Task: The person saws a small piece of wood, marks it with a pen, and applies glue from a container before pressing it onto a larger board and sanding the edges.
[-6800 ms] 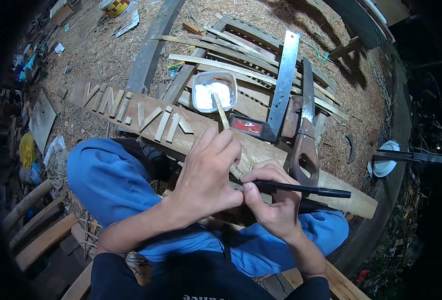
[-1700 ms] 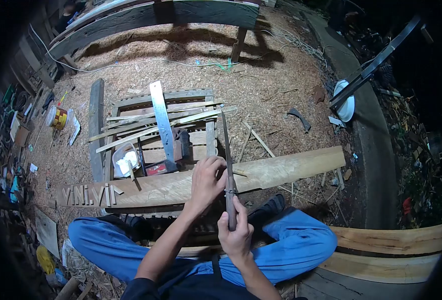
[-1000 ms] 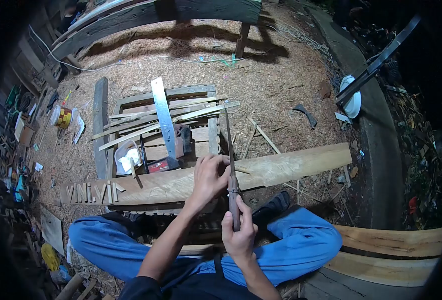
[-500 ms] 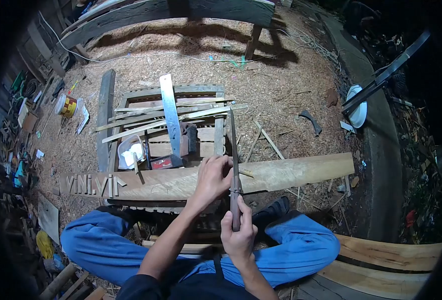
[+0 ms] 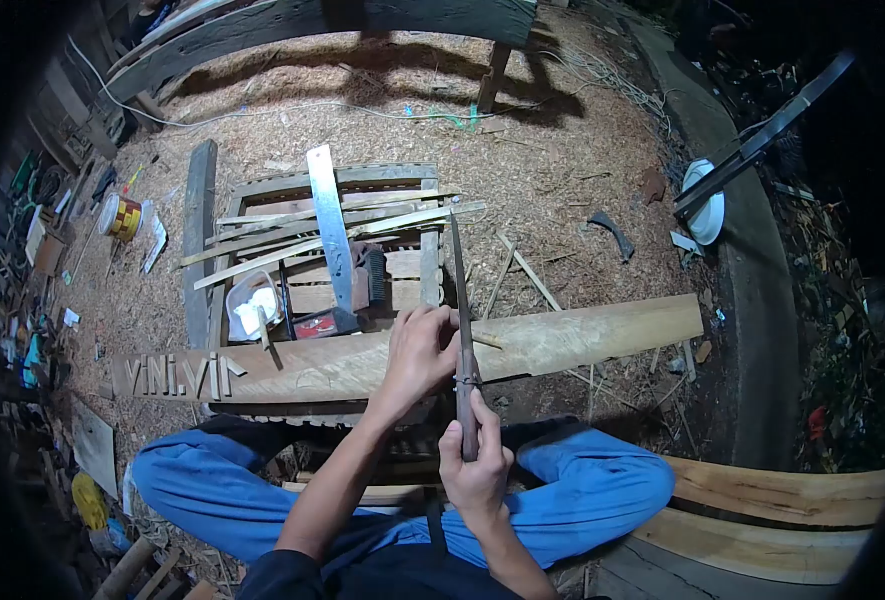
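My right hand (image 5: 477,465) is wrapped round the dark handle of a long narrow-bladed knife (image 5: 460,275), its tip pointing away from me. My left hand (image 5: 422,350) is closed over the wooden board (image 5: 592,335), just left of the blade. A short wooden strip (image 5: 487,341) pokes out to the right of the blade, level with my left fingers; its other end is hidden by the hand and blade. Raised wooden letters (image 5: 177,377) stand on the left end of the board.
Beyond the board, a slatted wooden frame (image 5: 430,260) bears thin strips (image 5: 342,232), a handsaw blade (image 5: 330,225), a brush (image 5: 375,275) and a plastic tub (image 5: 254,305). A bucket (image 5: 120,217) stands left; planks (image 5: 762,495) lie right. A bench (image 5: 362,28) stands at the back.
The view has shifted slightly, so the surroundings appear a little further left. Both hands keep nearly the same pose, with the knife still in my right hand.
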